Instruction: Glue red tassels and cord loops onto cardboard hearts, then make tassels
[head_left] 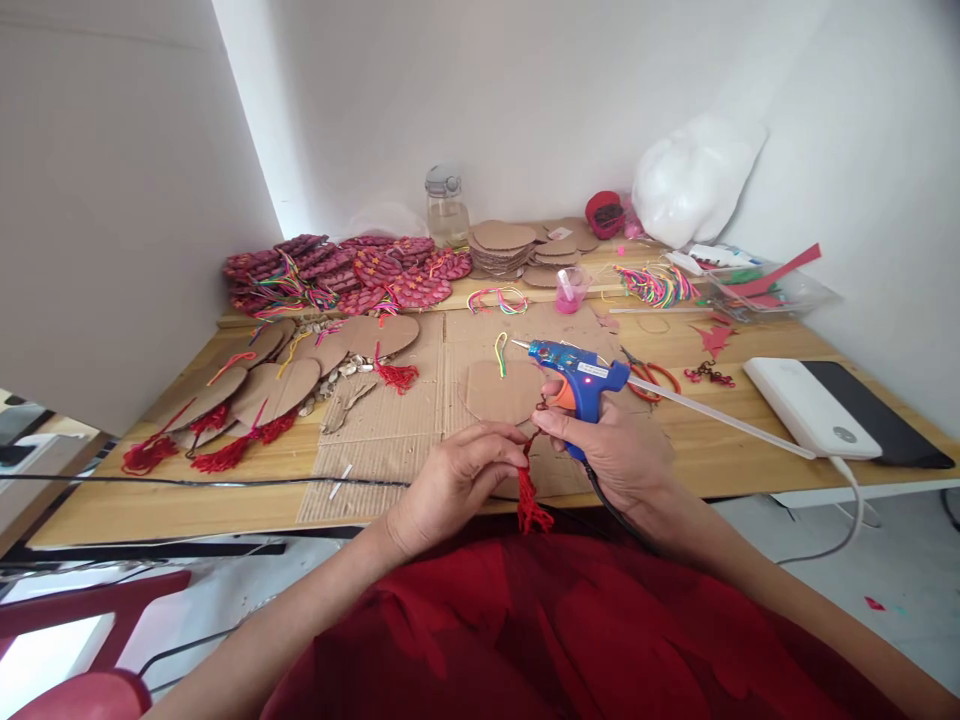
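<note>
My right hand (626, 455) is wrapped round a blue hot glue gun (581, 375) with an orange trigger; its nozzle points left and a long clear glue stick (712, 412) juts from its back. A red tassel (531, 500) hangs from the pinched fingers of my left hand (469, 465). The tassel's upper end reaches my right thumb, beside the gun. Just beyond my hands a cardboard disc (501, 392) lies on the corrugated cardboard sheet (405, 410), with a yellow and green cord loop (501, 352) at its far edge.
Cardboard discs with red tassels (281, 390) lie at left. Behind are patterned red pieces (397, 275), stacked discs (501, 248), a glass jar (448, 210), a pink cup (571, 290) and coloured cords (656, 285). Orange-handled scissors (656, 378) and a white power bank (814, 408) lie at right.
</note>
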